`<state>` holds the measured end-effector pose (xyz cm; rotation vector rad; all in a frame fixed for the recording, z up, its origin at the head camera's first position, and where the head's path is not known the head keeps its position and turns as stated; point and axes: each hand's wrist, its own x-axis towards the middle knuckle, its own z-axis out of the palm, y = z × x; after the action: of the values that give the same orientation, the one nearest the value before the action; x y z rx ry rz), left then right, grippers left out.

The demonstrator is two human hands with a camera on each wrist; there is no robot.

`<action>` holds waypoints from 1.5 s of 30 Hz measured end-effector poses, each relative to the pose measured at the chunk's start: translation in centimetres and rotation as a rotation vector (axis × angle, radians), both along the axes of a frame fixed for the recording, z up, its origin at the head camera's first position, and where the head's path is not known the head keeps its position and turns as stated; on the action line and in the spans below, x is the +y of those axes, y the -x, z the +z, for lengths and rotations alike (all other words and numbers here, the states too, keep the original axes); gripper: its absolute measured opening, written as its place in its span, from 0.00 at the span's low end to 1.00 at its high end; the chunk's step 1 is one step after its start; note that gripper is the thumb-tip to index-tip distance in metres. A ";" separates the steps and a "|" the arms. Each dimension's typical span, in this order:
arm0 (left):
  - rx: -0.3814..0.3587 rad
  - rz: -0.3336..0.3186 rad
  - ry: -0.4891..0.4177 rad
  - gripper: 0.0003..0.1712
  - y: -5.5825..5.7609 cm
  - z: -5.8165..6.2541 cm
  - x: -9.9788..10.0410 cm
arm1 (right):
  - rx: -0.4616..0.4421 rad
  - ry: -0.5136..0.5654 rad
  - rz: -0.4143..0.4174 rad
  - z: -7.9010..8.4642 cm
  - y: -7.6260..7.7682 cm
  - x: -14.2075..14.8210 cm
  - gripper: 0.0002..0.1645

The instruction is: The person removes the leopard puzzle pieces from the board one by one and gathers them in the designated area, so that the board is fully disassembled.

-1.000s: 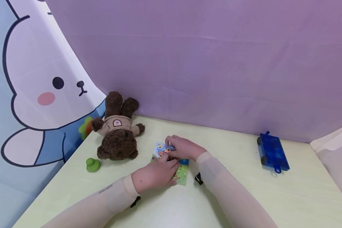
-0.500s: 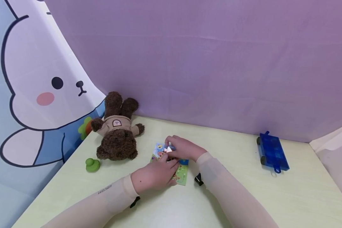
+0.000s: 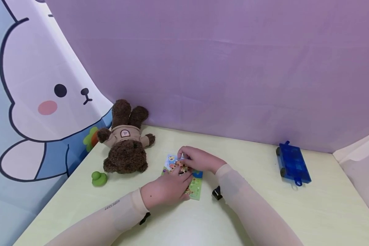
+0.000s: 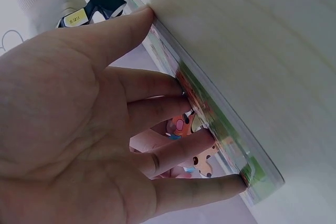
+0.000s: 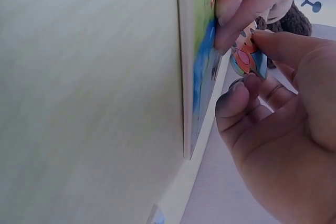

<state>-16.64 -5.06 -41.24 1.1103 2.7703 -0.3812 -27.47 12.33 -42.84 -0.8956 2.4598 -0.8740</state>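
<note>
A thin picture puzzle board, printed green and blue, lies on the table before me. My left hand is spread over its lower left part. In the left wrist view its fairly straight fingers touch the board's printed face, with the thumb at the edge. Over the board's upper part my right hand pinches an orange, dark-spotted puzzle piece between thumb and fingers. That piece is tilted off the board, close beside the left fingertips. My hands hide much of the board's middle.
A brown teddy bear in a beige shirt lies at the back left. Nearer the left edge sits a green toy duck. On the right is a translucent blue toy wagon. A purple cloth wall borders the table's back.
The right wrist has shifted slightly to the right, and the puzzle piece has turned so that more of its spotted orange face shows. The left hand stays on the board.
</note>
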 end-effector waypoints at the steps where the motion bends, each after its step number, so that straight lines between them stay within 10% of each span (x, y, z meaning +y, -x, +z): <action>1: 0.000 0.001 -0.003 0.42 0.0 0.0 0.0 | -0.004 0.004 0.002 0.0 0.0 0.0 0.07; 45: -0.080 0.057 -0.024 0.41 0.1 0.0 0.2 | -0.126 0.290 -0.266 1.3 -0.7 7.2 0.15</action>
<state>-16.71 -4.90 -41.22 1.0260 2.7369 -0.2909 -26.72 19.54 -41.53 -0.5854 2.4141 -1.3624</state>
